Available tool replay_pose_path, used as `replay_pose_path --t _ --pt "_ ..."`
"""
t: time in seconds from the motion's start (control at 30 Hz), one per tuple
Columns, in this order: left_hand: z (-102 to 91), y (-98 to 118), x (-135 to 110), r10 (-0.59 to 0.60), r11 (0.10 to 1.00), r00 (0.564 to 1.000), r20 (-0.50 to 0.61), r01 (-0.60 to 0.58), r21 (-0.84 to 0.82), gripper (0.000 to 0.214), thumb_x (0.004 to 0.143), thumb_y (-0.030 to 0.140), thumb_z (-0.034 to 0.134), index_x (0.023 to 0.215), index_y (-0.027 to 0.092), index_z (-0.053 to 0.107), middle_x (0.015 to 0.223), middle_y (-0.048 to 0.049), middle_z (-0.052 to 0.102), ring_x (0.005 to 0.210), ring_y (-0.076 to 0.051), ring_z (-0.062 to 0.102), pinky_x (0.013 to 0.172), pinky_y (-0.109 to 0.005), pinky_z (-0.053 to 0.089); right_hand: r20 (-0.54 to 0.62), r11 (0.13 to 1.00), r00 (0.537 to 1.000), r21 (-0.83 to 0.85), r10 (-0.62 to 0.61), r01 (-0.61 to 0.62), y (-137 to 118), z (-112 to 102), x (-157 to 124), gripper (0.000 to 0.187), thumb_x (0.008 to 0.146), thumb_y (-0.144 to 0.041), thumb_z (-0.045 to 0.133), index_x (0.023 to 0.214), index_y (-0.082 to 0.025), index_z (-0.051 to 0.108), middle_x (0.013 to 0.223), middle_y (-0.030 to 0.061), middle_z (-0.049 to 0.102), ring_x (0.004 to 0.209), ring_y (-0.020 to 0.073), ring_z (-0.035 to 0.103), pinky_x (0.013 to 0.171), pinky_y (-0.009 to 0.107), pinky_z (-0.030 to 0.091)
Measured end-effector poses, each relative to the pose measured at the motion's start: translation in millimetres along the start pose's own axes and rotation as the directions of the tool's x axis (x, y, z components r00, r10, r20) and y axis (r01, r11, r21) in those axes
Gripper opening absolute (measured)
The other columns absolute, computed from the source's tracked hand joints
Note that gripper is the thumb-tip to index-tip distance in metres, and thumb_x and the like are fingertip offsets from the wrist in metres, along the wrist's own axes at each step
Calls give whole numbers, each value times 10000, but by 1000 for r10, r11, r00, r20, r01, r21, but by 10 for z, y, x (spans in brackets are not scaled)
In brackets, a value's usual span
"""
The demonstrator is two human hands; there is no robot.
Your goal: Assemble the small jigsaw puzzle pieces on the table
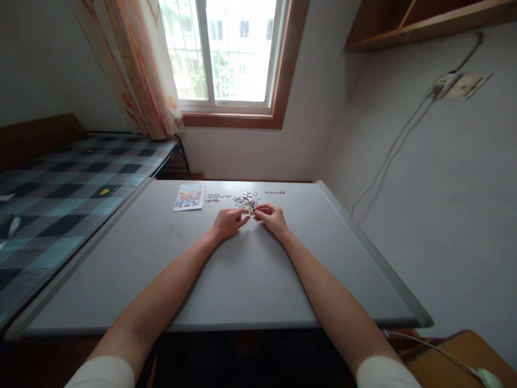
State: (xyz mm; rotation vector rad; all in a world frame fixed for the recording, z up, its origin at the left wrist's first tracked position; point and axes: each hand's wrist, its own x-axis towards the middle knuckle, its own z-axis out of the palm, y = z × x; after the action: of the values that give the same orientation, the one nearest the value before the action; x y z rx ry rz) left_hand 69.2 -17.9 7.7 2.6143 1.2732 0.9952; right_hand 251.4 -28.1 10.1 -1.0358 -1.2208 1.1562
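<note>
A heap of small jigsaw puzzle pieces (246, 200) lies on the pale table (242, 280), just beyond my hands. My left hand (229, 222) rests at the heap's near edge, its index finger stretched toward the pieces and its thumb held apart. My right hand (273, 218) is closed in a pinch at the near right of the heap, on what looks like a puzzle piece; the fingers mostly cover it. To the left are joined puzzle pieces (212, 198), and a short joined strip (275, 192) lies at the back right.
A printed picture sheet (189, 197) lies left of the pieces. Beside the table's left edge is a bed with a checked cover (92, 178). A white wall with a hanging cable (390, 153) borders the right side. A wooden stool or chair seat (472, 353) stands at lower right.
</note>
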Motion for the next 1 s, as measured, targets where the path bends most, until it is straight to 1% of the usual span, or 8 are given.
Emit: replay_pose_path --t 0.2,0.4,0.6,0.7,0.8,1.0 --pt "7 -19 4 -48 998 998 -36 49 28 248 865 379 519 936 240 712 584 30 619 515 -81 517 563 -196 356 19 1000 1000 12 16 -16 -17 -1 -16 388 544 -451 779 730 -158 603 639 33 674 601 173 658 582 291 530" --pt "2 -17 6 -43 999 998 -45 44 30 212 858 324 530 910 240 717 585 32 623 516 -80 518 569 -199 355 37 1000 999 7 26 -26 -16 -1 -18 378 562 -447 772 739 -149 620 665 50 688 620 172 662 576 274 518" --pt "-2 -10 8 -65 997 997 -48 67 34 232 865 326 513 946 241 713 596 25 627 523 -84 520 570 -200 357 42 999 999 -44 0 2 14 -13 0 375 596 -466 748 762 -146 645 695 69 702 615 162 647 586 277 505" --pt "8 -17 5 -52 998 998 -47 54 31 227 863 312 514 952 249 713 597 28 628 519 -83 518 570 -199 355 41 998 999 -57 -12 14 16 -17 3 367 608 -466 737 766 -147 645 699 67 703 607 154 638 587 273 498" --pt "12 -18 4 -39 999 998 -46 41 28 224 864 307 516 955 254 714 593 31 629 511 -84 516 569 -201 351 38 998 999 -62 -19 22 14 -17 3 345 618 -453 729 761 -151 644 703 65 703 605 148 630 590 272 494" --pt "-4 -7 9 -55 997 996 -69 59 48 259 894 344 491 959 237 718 633 6 661 547 -94 548 586 -205 361 28 996 999 -77 -40 42 47 -11 21 296 634 -408 709 774 -154 649 716 57 702 606 140 621 582 264 486"
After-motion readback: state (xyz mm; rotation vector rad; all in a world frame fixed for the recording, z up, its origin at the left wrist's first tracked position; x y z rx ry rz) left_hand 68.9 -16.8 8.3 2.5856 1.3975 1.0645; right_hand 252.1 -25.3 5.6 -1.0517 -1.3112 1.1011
